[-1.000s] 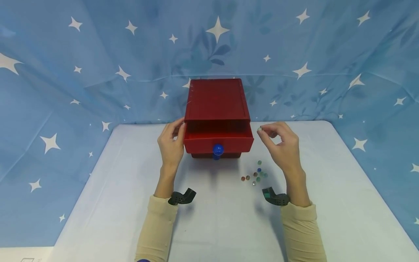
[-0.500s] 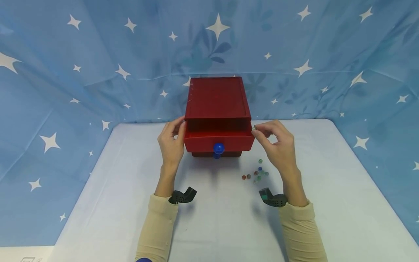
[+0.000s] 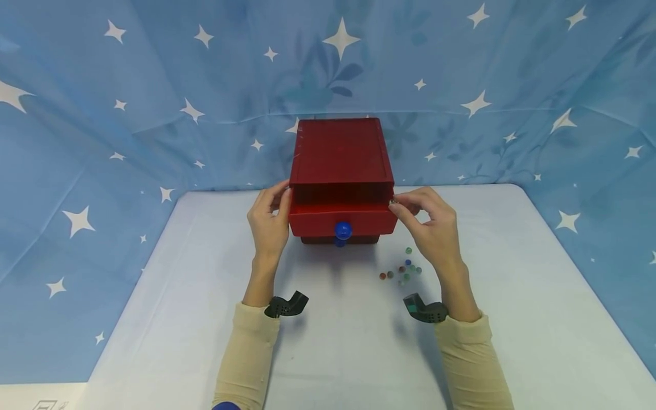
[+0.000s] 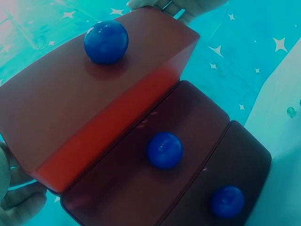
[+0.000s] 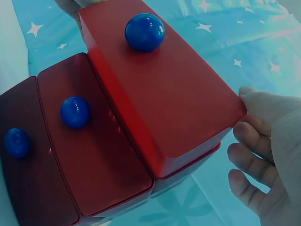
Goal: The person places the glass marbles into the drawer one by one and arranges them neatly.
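A small red chest of drawers (image 3: 340, 151) stands at the table's back, its top drawer (image 3: 318, 225) pulled out by a blue knob-bearing front. My left hand (image 3: 270, 225) touches the left side of the chest beside that drawer, fingers relaxed along it. At the drawer's right edge my right hand (image 3: 433, 225) pinches a tiny marble (image 3: 393, 201) between thumb and forefinger. In the right wrist view the thumb (image 5: 258, 101) lies by the drawer's corner and the marble is hidden. Lower drawers with blue knobs (image 4: 164, 150) are pushed in.
Several loose glass marbles (image 3: 402, 269), green, blue and reddish, lie on the white table (image 3: 333, 341) in front of the chest's right side. A blue star-patterned cloth (image 3: 215, 74) hangs right behind the chest. Both wrists wear black camera mounts (image 3: 426, 310).
My right hand has moved left with the marble, from out in the air to the drawer's right edge. My left hand has stayed at the chest's side.
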`<move>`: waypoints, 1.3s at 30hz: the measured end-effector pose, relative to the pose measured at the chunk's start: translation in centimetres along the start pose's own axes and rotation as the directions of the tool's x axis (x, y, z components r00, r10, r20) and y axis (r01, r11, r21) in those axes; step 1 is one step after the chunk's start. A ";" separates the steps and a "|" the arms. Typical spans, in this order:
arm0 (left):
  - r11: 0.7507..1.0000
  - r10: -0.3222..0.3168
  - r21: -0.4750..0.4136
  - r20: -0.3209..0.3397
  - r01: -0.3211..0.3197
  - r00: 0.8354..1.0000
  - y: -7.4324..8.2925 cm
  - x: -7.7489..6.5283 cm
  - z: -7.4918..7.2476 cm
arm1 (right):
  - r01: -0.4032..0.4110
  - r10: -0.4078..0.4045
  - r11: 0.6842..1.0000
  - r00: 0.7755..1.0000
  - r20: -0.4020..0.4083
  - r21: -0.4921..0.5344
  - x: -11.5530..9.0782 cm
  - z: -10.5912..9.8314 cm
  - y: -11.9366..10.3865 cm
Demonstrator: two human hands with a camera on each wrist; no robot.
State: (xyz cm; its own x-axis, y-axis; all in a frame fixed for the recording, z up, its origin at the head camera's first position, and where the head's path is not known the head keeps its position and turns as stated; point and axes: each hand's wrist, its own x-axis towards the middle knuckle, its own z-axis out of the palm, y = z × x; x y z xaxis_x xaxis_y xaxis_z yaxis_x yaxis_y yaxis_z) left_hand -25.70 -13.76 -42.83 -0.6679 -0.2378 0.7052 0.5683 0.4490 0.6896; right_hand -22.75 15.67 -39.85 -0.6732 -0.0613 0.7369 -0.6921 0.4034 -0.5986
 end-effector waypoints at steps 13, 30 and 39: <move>0.999 -0.026 0.028 -0.017 0.027 0.999 0.3 0.2 0.3 | 0.012 -0.012 1.000 1.000 -0.016 -0.021 0.2 0.0 -0.2; 0.999 -0.040 0.018 -0.001 0.040 0.999 2.7 0.1 -0.1 | 0.033 -0.033 0.998 0.999 -0.001 -0.047 -0.1 -0.5 -0.3; 0.999 -0.036 0.029 -0.001 0.036 0.999 1.8 0.1 -0.1 | 0.051 -0.052 0.998 0.999 -0.006 -0.047 0.2 -0.7 -0.4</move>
State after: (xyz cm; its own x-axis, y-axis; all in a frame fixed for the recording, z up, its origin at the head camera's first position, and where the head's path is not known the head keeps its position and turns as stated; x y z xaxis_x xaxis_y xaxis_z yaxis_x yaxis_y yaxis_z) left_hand -24.70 -13.00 -41.49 -0.6877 -0.2544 0.6800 0.5295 0.4650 0.7095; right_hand -22.42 16.18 -39.26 -0.6350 -0.0765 0.7687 -0.7127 0.4420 -0.5447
